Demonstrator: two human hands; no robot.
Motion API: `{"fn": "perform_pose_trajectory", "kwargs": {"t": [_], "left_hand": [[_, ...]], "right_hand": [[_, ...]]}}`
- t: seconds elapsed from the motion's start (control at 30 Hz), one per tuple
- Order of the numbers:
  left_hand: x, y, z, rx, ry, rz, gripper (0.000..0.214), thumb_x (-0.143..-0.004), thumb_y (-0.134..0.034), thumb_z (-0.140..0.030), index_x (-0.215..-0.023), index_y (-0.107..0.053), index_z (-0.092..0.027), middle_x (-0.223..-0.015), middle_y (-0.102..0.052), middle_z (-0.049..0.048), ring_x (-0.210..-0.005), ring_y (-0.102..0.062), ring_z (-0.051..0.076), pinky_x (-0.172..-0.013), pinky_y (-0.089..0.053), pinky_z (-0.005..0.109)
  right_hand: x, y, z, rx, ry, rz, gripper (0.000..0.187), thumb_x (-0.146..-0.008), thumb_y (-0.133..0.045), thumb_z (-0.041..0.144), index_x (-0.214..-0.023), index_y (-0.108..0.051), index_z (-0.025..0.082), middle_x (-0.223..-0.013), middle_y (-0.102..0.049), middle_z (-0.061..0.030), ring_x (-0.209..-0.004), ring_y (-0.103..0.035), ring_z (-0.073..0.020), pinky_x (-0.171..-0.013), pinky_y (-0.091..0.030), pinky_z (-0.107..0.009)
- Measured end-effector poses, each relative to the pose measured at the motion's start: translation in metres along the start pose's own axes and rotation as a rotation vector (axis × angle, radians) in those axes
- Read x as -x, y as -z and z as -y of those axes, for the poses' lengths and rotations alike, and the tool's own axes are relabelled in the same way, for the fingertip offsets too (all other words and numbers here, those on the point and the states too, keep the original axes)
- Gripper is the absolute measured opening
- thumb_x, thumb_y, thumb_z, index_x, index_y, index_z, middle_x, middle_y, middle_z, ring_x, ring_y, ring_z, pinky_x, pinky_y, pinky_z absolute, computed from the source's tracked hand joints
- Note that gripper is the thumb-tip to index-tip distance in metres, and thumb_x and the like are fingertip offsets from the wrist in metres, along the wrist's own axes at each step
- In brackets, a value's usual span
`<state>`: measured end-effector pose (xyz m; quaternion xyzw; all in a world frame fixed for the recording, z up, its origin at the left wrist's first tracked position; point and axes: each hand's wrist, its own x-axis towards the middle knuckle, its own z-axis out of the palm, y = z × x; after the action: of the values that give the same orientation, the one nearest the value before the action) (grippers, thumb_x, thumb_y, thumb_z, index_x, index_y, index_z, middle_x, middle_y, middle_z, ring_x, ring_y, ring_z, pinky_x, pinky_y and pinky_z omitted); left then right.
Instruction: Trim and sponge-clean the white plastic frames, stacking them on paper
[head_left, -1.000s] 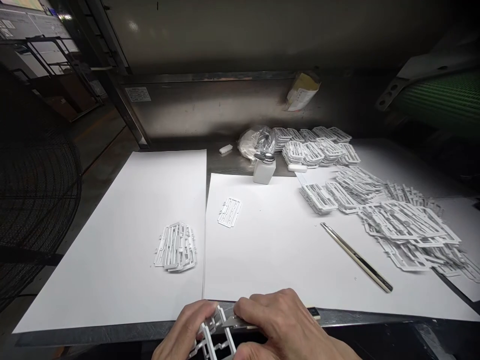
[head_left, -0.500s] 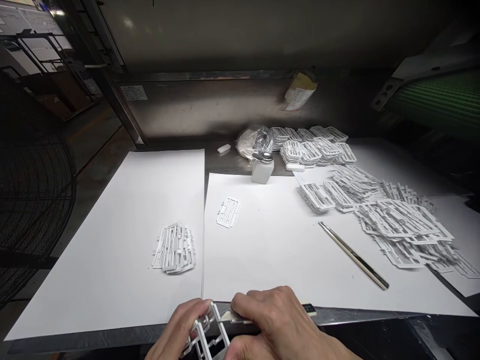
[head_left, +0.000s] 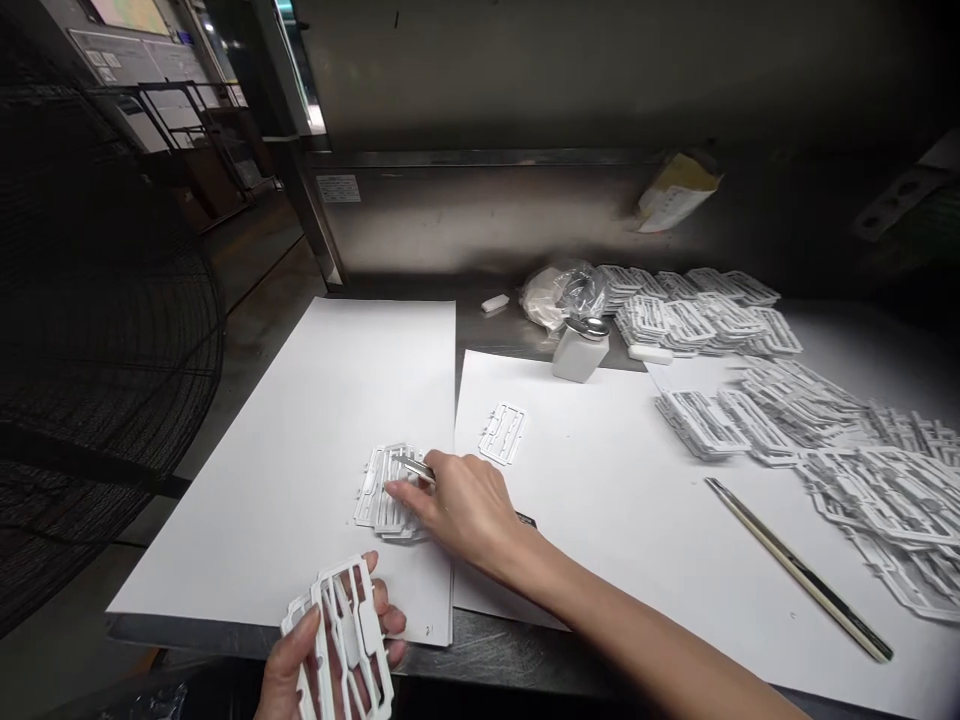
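White slotted plastic frames (head_left: 367, 640) are in my left hand (head_left: 289, 660) at the lower left, thumb on the near face and fingers behind. My right hand (head_left: 472, 505) is closed around a craft knife (head_left: 415, 466); its metal tip points left and its dark end shows behind the wrist. That hand is over a small stack of similar white frames (head_left: 379, 495) on the left paper sheet (head_left: 322, 400), with the thumb at the stack. Whether it grips a frame too, I cannot tell. A single frame (head_left: 503, 432) lies on the right sheet (head_left: 600, 470).
Stacks of white frames (head_left: 705, 425) and a loose heap (head_left: 885, 490) fill the right side. A second knife (head_left: 799, 570) lies before them. Behind stand a white bottle with a metal top (head_left: 580, 355) and a clear plastic bag (head_left: 562, 295). A fan (head_left: 112, 350) is at the left.
My right hand, with the knife, has moved from the frame at the table's front edge to the small stack. My left hand has moved left with its frames. The view has turned left.
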<state>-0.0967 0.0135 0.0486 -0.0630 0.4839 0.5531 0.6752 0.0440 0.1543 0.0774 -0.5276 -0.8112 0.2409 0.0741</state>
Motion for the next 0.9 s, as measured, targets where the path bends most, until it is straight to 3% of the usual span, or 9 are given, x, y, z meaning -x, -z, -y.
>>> {"fn": "perform_pose_trajectory", "kwargs": {"t": [0.1, 0.27, 0.4, 0.47, 0.6, 0.9], "left_hand": [[0.002, -0.001, -0.006, 0.091, -0.046, -0.045, 0.035, -0.06, -0.076, -0.032, -0.092, -0.076, -0.018, -0.086, -0.073, 0.0112, -0.074, -0.067, 0.025, -0.07, -0.057, 0.04], [0.0, -0.018, -0.014, -0.039, -0.193, -0.14, 0.026, -0.07, -0.071, -0.016, -0.096, -0.071, -0.015, -0.067, -0.065, 0.0027, -0.056, -0.057, 0.012, -0.055, -0.05, 0.025], [-0.013, -0.027, -0.02, -0.279, -0.3, -0.228, 0.032, -0.072, -0.071, -0.018, -0.104, -0.065, -0.013, -0.086, -0.071, 0.008, -0.075, -0.064, 0.018, -0.063, -0.052, 0.027], [-0.018, -0.029, -0.023, -0.412, -0.31, -0.202, 0.038, -0.075, -0.071, -0.026, -0.109, -0.063, -0.014, -0.094, -0.071, 0.0088, -0.086, -0.062, 0.018, -0.068, -0.05, 0.026], [-0.025, -0.033, -0.027, -0.534, -0.279, -0.111, 0.045, -0.078, -0.068, -0.038, -0.115, -0.06, -0.015, -0.077, -0.069, 0.0026, -0.077, -0.056, 0.013, -0.064, -0.044, 0.02], [-0.026, -0.044, -0.025, -0.613, -0.314, -0.054, 0.034, -0.075, -0.07, -0.037, -0.097, -0.065, -0.013, -0.066, -0.063, -0.0009, -0.065, -0.051, 0.013, -0.062, -0.041, 0.024]], "right_hand": [[-0.009, -0.002, 0.01, 0.031, -0.023, 0.023, 0.029, -0.084, -0.058, 0.044, -0.078, -0.067, 0.016, -0.071, -0.071, -0.011, -0.066, -0.065, -0.026, -0.055, -0.037, -0.029], [-0.007, 0.0, 0.007, 0.021, -0.08, 0.037, 0.024, -0.081, -0.055, 0.035, -0.07, -0.066, 0.016, -0.064, -0.068, -0.0105, -0.061, -0.063, -0.0235, -0.05, -0.032, -0.028], [-0.005, -0.002, 0.003, -0.045, -0.12, 0.052, 0.021, -0.078, -0.055, 0.031, -0.063, -0.061, 0.018, -0.059, -0.063, -0.0067, -0.055, -0.056, -0.0186, -0.047, -0.028, -0.026], [-0.006, -0.001, 0.0, -0.091, -0.127, 0.067, 0.021, -0.076, -0.056, 0.03, -0.058, -0.057, 0.019, -0.057, -0.061, -0.004, -0.052, -0.052, -0.0156, -0.046, -0.027, -0.025], [-0.005, 0.004, -0.005, -0.178, -0.131, 0.093, 0.026, -0.075, -0.055, 0.026, -0.052, -0.047, 0.019, -0.051, -0.052, 0.0006, -0.049, -0.044, -0.0118, -0.045, -0.024, -0.023], [0.016, -0.001, -0.004, -0.251, -0.104, -0.007, 0.029, -0.08, -0.054, 0.029, -0.055, -0.041, 0.02, -0.05, -0.045, 0.0033, -0.048, -0.032, -0.0106, -0.047, -0.021, -0.024]]}}
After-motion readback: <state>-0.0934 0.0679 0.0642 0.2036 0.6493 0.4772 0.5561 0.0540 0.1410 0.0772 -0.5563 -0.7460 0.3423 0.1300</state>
